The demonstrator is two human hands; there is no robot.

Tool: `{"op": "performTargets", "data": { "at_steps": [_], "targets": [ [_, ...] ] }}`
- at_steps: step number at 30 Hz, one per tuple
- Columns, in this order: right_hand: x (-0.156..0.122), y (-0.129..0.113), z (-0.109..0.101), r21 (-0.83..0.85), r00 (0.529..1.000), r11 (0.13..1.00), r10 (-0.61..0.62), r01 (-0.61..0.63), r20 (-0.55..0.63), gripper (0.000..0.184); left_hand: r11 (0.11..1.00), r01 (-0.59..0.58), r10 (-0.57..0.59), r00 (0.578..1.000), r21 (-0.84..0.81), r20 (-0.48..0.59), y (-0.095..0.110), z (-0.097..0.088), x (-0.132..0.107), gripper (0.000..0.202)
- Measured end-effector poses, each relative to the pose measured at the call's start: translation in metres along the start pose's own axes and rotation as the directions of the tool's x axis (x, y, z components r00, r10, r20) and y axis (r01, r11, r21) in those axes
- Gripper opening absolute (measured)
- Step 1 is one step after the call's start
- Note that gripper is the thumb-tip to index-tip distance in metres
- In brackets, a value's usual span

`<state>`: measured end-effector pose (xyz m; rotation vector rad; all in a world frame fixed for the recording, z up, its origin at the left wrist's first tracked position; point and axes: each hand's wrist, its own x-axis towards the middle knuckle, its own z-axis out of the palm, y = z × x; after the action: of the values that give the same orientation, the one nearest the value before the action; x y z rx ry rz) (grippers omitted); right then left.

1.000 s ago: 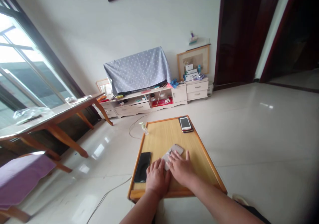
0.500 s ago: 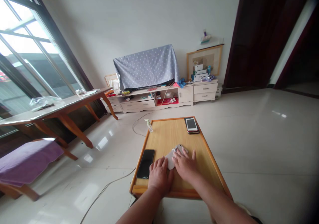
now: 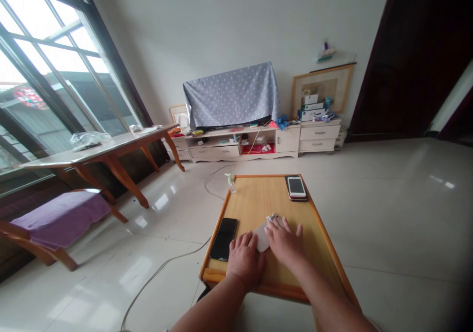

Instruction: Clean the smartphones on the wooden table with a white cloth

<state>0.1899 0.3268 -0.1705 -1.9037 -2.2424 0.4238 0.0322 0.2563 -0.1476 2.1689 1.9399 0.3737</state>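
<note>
A light grey phone lies slanted on a small wooden table, its back apparently facing up. My left hand grips its near left end, with the fingers bent over the edge. Across the far part of the phone, my right hand presses a crumpled white tissue or cloth with its fingertips. The right thumb and palm hide much of the phone's right side. Close to my left hand, a black phone lies flat along the table's left edge.
A small clear pump bottle stands at the table's far left corner. Stacked phones lie at the far right corner. A cable runs over the floor at left, near a chair with a purple cloth.
The view has turned a little to the left, so the scene sits further right. Both hands stay on the grey phone, with only a slight shift of the right fingers.
</note>
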Motion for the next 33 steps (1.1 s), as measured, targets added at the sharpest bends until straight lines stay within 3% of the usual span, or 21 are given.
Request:
{"op": "performTargets", "data": {
  "at_steps": [3, 9, 13, 17, 23, 29, 33],
  "targets": [
    [0.010, 0.008, 0.002, -0.036, 0.997, 0.996, 0.077, -0.078, -0.014, 0.061, 1.000, 0.000, 0.000, 1.000, -0.004, 0.000, -0.001, 0.000, -0.001, 0.059],
    [0.004, -0.012, 0.021, 0.011, 0.990, 0.990, -0.140, 0.140, 0.000, 0.060, 1.000, -0.010, 0.009, 0.999, -0.022, -0.031, -0.003, 0.000, -0.001, 0.056],
    [0.011, -0.009, 0.025, -0.001, 0.996, 0.996, -0.086, 0.086, -0.014, 0.057, 0.999, -0.020, 0.020, 1.000, -0.027, -0.024, -0.004, 0.000, -0.002, 0.057],
    [0.021, 0.001, 0.026, -0.031, 0.998, 0.999, 0.036, -0.038, -0.058, 0.057, 1.000, -0.014, 0.014, 1.000, -0.024, -0.018, -0.006, 0.000, -0.001, 0.058],
    [0.009, -0.018, 0.026, -0.020, 0.989, 0.989, -0.149, 0.149, 0.019, 0.057, 0.999, -0.034, 0.033, 0.999, -0.031, -0.034, -0.005, -0.001, -0.002, 0.056],
    [0.008, -0.020, 0.019, -0.013, 0.997, 0.997, -0.081, 0.081, 0.019, 0.055, 0.999, -0.032, 0.032, 0.998, -0.003, -0.047, -0.007, 0.001, -0.003, 0.058],
    [-0.003, -0.024, 0.010, 0.022, 0.985, 0.986, -0.165, 0.164, 0.057, 0.056, 1.000, -0.017, 0.017, 0.999, -0.003, -0.052, -0.006, 0.002, -0.003, 0.057]
  ]
}}
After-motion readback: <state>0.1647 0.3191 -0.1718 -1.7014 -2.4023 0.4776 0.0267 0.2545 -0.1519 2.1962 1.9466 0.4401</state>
